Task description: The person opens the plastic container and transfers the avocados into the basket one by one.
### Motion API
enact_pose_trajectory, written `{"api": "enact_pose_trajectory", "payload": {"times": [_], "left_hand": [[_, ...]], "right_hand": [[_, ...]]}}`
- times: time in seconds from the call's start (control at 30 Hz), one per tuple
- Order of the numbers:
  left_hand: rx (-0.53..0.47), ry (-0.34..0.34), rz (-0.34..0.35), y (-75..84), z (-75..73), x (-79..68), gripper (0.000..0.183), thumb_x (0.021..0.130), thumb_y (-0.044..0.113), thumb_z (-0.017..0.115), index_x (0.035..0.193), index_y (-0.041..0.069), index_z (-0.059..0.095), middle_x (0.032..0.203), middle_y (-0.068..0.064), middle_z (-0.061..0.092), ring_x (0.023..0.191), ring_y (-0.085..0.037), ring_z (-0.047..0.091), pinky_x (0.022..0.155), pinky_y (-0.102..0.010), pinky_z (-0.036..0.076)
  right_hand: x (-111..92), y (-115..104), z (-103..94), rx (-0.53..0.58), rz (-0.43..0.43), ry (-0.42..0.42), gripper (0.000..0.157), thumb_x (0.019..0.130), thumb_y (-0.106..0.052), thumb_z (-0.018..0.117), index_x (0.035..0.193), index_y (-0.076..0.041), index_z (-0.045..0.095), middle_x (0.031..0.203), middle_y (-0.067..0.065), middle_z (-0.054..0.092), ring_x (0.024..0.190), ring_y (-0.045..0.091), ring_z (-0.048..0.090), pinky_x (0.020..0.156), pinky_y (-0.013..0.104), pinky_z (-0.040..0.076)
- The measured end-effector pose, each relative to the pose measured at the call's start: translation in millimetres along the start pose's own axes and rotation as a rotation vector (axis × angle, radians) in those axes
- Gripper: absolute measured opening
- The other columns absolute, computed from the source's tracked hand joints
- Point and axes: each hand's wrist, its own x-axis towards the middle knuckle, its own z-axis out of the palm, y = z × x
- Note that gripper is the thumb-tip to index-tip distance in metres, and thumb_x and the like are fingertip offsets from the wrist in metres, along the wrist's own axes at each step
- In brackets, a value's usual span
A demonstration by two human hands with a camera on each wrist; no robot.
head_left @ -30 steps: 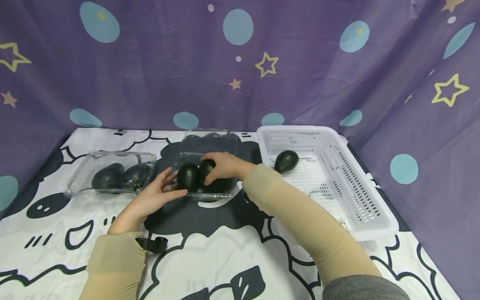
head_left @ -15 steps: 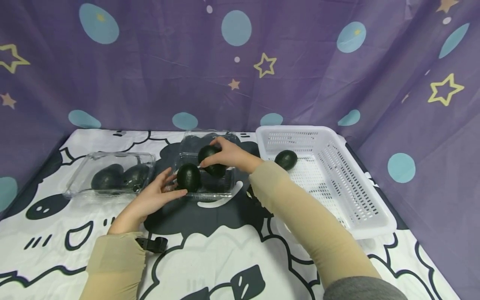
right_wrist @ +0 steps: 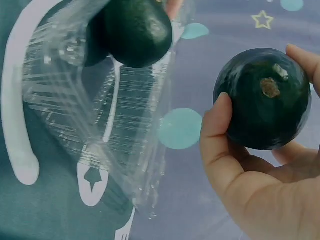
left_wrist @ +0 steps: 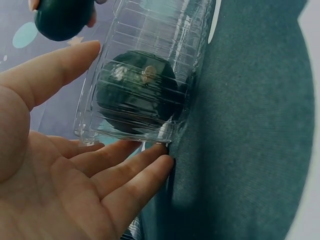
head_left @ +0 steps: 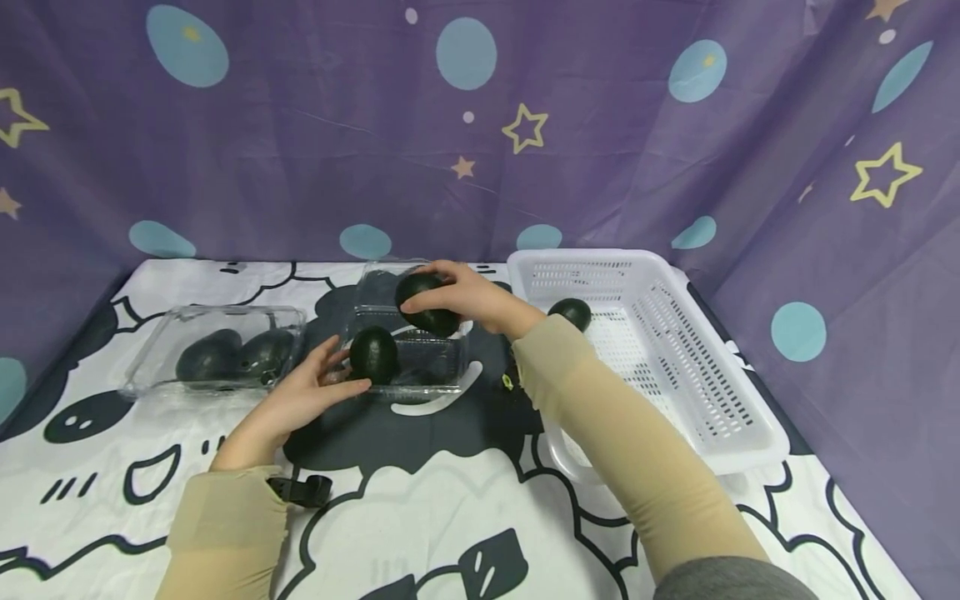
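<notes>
My right hand [head_left: 480, 300] grips a dark green avocado [head_left: 417, 293] over the back of an open clear plastic clamshell box [head_left: 450, 367]. In the right wrist view, thumb and fingers wrap the avocado's sides, and its brown stem end [right_wrist: 270, 87] faces the camera. A second avocado [head_left: 373, 357] sits in the left half of that box. My left hand [head_left: 296, 400] is at the box's left end, thumb apart and fingers extended. Seen from the left wrist, those fingers [left_wrist: 135, 175] lie along the box's end wall, with the second avocado behind the plastic.
To the left lies a closed clear clamshell [head_left: 172, 333] with two avocados [head_left: 210, 354] inside. A white perforated basket [head_left: 720, 367] stands at right, one avocado [head_left: 572, 312] in its far left part. Behind the cloth-covered table hangs a purple curtain [head_left: 300, 150].
My right hand has lifted the avocado from the right half of the open box, up and toward the back. My left hand has stayed at the box's left end.
</notes>
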Motion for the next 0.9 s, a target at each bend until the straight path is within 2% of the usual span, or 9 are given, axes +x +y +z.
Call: {"api": "enact_pose_trajectory", "payload": {"times": [0.3, 0.63, 0.9], "left_hand": [[0.012, 0.012, 0.013, 1.8, 0.8, -1.9, 0.107, 0.095, 0.038, 0.066, 0.158, 0.007, -0.014, 0.163, -0.027, 0.01, 0.146, -0.05, 0.023, 0.113, -0.066, 0.029], [0.027, 0.011, 0.013, 0.8, 1.6, -1.3, 0.106, 0.095, 0.039, 0.066, 0.158, 0.008, -0.014, 0.163, -0.027, 0.01, 0.146, -0.049, 0.022, 0.113, -0.065, 0.029], [0.039, 0.017, 0.017, 1.6, 1.8, -2.1, 0.105, 0.095, 0.038, 0.066, 0.158, 0.007, -0.013, 0.163, -0.027, 0.011, 0.146, -0.049, 0.023, 0.112, -0.066, 0.029]], "right_hand": [[-6.3, -12.6, -10.0, 0.092, -0.01, 0.098, 0.061, 0.085, -0.025, 0.074, 0.136, -0.011, 0.044, 0.13, 0.014, 0.054, 0.107, 0.028, 0.066, 0.09, 0.043, 0.057], [-13.2, -12.0, -19.3, 0.206, -0.042, 0.165, 0.059, 0.088, -0.022, 0.074, 0.139, -0.01, 0.047, 0.129, 0.015, 0.059, 0.107, 0.025, 0.066, 0.093, 0.04, 0.056], [-22.4, -5.7, -36.6, 0.197, -0.063, 0.236, 0.056, 0.087, -0.024, 0.073, 0.137, -0.01, 0.05, 0.128, 0.014, 0.059, 0.107, 0.024, 0.065, 0.092, 0.039, 0.055]]}}
